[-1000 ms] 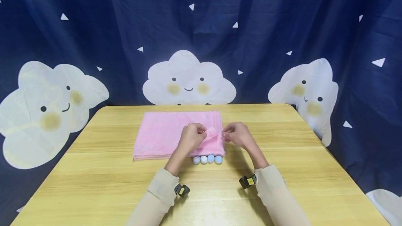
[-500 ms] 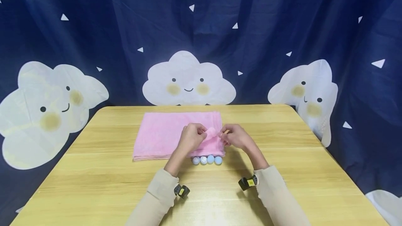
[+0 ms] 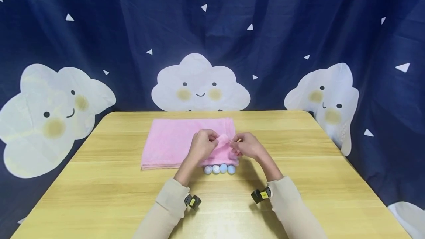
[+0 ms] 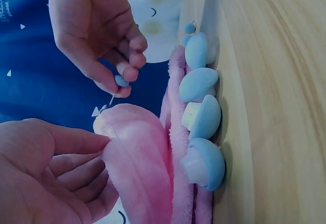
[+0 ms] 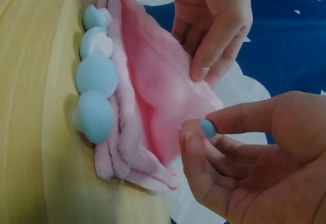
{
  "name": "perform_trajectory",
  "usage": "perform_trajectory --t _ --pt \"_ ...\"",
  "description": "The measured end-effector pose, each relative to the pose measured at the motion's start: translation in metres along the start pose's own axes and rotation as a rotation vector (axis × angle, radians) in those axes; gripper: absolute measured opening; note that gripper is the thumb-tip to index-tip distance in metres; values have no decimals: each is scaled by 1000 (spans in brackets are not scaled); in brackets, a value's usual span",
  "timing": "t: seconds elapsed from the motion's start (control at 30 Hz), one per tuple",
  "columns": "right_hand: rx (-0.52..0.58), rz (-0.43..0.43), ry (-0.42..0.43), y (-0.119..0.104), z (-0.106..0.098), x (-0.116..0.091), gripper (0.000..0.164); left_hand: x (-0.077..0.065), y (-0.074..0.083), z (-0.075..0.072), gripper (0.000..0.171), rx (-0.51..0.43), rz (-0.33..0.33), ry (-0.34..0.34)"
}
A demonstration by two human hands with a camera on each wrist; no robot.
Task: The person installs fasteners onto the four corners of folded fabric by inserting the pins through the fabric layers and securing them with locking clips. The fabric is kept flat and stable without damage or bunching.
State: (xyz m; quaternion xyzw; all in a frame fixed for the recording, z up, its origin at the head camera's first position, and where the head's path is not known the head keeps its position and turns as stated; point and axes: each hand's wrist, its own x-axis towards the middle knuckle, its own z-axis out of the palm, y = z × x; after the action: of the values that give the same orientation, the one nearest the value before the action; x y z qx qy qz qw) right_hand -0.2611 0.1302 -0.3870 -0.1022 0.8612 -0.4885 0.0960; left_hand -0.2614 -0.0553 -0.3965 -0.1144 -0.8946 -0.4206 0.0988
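A folded pink fleece blanket (image 3: pixel 172 139) lies on the wooden table, with part of its right side raised into a fold. My left hand (image 3: pixel 201 146) pinches that raised fold between thumb and fingers. Just to the right, my right hand (image 3: pixel 247 145) pinches a small blue-headed pin (image 4: pixel 120 80); its thin needle points at the top of the fold. Whether the tip has entered the cloth I cannot tell. Several blue mushroom-shaped pieces with whitish stems (image 5: pixel 97 76) sit in a row against the blanket's near edge.
Another small blue-headed pin (image 4: pixel 189 28) shows beyond the mushroom row in the left wrist view. The wooden table (image 3: pixel 99 194) extends around the blanket on all sides. A dark blue curtain with cloud prints (image 3: pixel 132 17) hangs behind it.
My right hand has shifted slightly left, from beside the blanket's right edge to the raised fold. The left hand keeps its pinch on the cloth in the same place.
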Motion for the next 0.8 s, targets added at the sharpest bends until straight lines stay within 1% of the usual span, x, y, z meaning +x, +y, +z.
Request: perform_trajectory --t 0.07,0.23,0.37,0.57,0.8 --pt "-5 5 -23 0 0 -1 13 0 0 1 11 -3 -2 -2" --pt "-7 -41 -46 1 5 0 14 0 0 1 12 -3 4 -15" --pt "2 -55 -31 1 10 0 12 0 1 1 12 -11 1 -32" --pt "11 -43 -7 4 14 2 11 -1 3 1 12 -10 8 -35" --pt "0 -34 20 5 16 3 10 0 3 0 14 -14 14 -55"
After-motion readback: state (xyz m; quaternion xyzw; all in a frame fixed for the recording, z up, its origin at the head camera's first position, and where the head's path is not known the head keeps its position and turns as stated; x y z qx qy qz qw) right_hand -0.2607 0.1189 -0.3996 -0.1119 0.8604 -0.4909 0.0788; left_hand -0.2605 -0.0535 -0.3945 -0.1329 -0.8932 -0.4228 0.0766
